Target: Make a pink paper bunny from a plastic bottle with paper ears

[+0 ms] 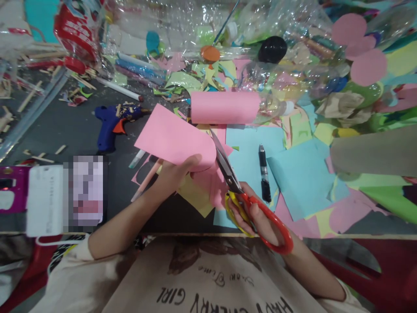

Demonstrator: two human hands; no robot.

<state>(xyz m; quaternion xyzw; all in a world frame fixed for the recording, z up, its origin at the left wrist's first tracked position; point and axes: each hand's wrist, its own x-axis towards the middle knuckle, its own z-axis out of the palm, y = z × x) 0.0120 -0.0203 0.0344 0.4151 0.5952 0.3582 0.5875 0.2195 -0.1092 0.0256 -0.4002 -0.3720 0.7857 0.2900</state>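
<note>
My left hand [179, 171] pinches a pink sheet of paper [172, 134] along its lower edge, and the sheet's right end is rounded. In my right hand [257, 217] is a pair of scissors [231, 178] with red and yellow handles, my fingers through the loops. Their blades point up and left, beside the rounded end of the paper; whether they touch it I cannot tell. Just beyond lies a plastic bottle [273, 108] wrapped in pink paper [224, 107]. A black pen [264, 174] rests on light blue paper to the right of the scissors.
A blue glue gun [109, 126] lies left of the pink sheet. Closer to the left edge are a phone [87, 189] and a white box-like item [45, 200]. Paper scraps, plastic bottles and a black oval [273, 49] crowd the back. Light blue sheets [302, 178] cover the right side.
</note>
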